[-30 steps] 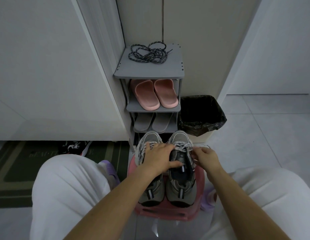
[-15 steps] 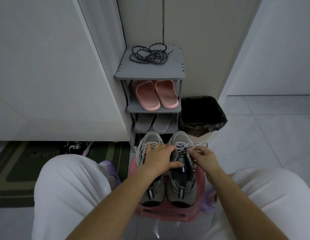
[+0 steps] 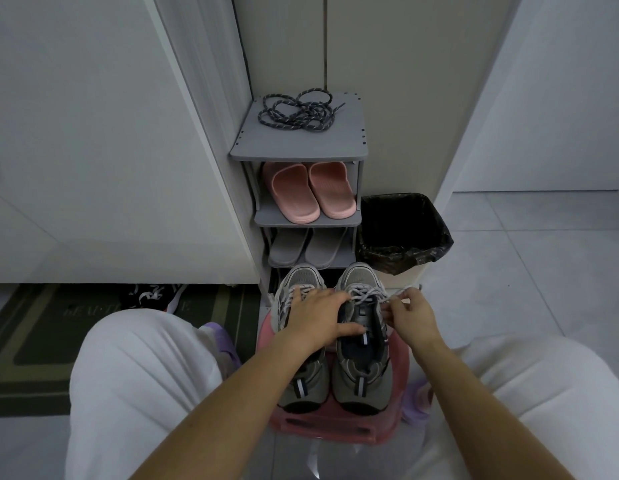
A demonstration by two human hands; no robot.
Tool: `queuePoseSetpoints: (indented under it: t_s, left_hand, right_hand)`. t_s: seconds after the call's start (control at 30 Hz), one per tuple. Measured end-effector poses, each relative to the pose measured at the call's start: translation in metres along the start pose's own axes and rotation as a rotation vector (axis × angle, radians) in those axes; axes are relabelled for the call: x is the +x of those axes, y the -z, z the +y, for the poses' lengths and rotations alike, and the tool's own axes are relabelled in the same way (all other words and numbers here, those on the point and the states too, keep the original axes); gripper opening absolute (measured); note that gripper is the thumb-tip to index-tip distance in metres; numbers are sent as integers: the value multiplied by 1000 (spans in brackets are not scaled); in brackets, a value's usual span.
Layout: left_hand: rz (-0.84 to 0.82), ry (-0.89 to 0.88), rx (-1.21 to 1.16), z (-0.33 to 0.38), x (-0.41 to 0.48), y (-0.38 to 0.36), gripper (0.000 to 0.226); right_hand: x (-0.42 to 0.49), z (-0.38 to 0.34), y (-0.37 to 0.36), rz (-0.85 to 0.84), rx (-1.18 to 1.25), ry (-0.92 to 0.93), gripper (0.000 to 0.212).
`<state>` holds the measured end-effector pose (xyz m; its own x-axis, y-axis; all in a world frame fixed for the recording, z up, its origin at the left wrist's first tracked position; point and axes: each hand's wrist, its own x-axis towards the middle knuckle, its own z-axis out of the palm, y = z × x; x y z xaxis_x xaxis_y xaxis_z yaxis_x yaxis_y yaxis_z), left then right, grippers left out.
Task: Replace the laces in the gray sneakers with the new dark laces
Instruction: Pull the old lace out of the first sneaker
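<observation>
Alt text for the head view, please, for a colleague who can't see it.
The right hand pinches the light lace of one gray sneaker while the left hand rests flat across the pair, which stands on a pink stool. The dark laces lie coiled atop a gray shoe rack behind, above pink slippers, beside a black-lined bin.

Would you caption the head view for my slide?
Left hand rests on gray sneakers; right hand pinches a pale lace; dark laces lie atop the rack.

Left hand: palm down, fingers straight and spread, thumb out to the right.
Right hand: fingers curled, pinching a pale lace.
Forearms: both bare, stretched forward between the knees.
</observation>
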<state>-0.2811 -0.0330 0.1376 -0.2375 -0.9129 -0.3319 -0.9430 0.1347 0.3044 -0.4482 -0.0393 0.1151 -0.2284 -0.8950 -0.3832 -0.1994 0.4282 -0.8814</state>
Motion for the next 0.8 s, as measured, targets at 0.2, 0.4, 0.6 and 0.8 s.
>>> queuePoseSetpoints:
  t_s: [0.2,0.4,0.6,0.8]
  left_hand:
    - [1,2,3,1,0,0,71]
    - [-16,13,-24,1,-1,3,71]
    - [5,10,-28,2,-2,4,69]
    - [-40,56,-188,3,1,11,55]
  right_hand:
    - [1,0,3,-71,-97,16,19]
    - [1,-3,-2,40,-115,-2,15]
    - [1,-5,-2,33,107,-98,18]
    - [-9,1,1,-19,-150,-54,33]
